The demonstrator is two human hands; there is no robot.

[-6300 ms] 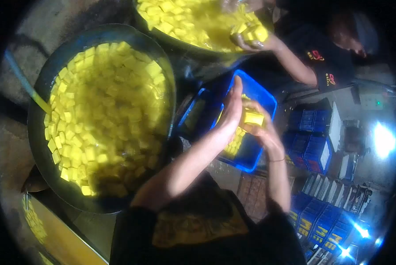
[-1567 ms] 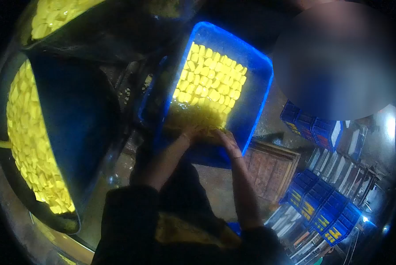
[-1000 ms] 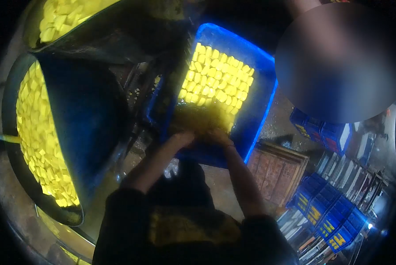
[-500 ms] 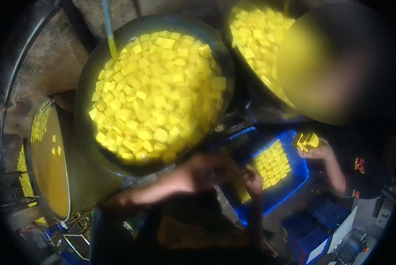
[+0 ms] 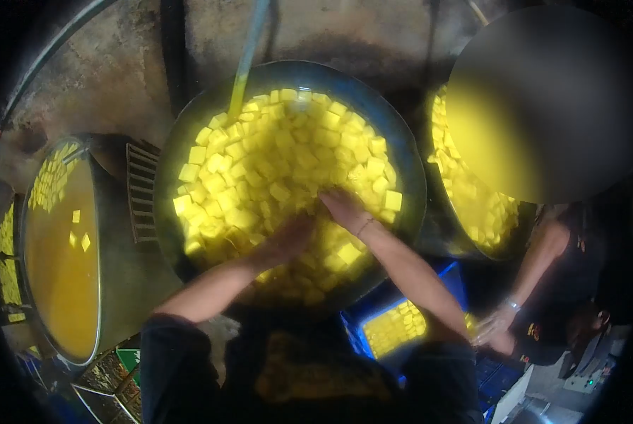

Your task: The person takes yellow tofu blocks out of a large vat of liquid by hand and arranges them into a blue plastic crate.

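Observation:
A large round dark pan (image 5: 415, 162) holds many yellow cubes (image 5: 221, 201), which look like tofu, in yellow liquid. Both my hands reach into it from the near side. My left hand (image 5: 295, 237) is smeared and shadowed low among the cubes, its fingers hard to make out. Beside it, slightly farther in, my right hand (image 5: 345, 208) has its fingertips down at the cubes, where liquid and shadow hide them. Whether either hand grips a cube does not show.
A pale blue pipe (image 5: 246, 63) dips into the pan's far side. Another cube-filled pan (image 5: 482, 244) stands right, a vat of orange-yellow liquid (image 5: 66, 268) left. Below right is a blue crate (image 5: 355, 332) with yellow blocks; a co-worker's hand (image 5: 497, 325) is beside it.
My hands have moved from near the blue crate into the pan of cubes. The view has shifted. The co-worker's hand, which held yellow pieces up, is now lower by the crate.

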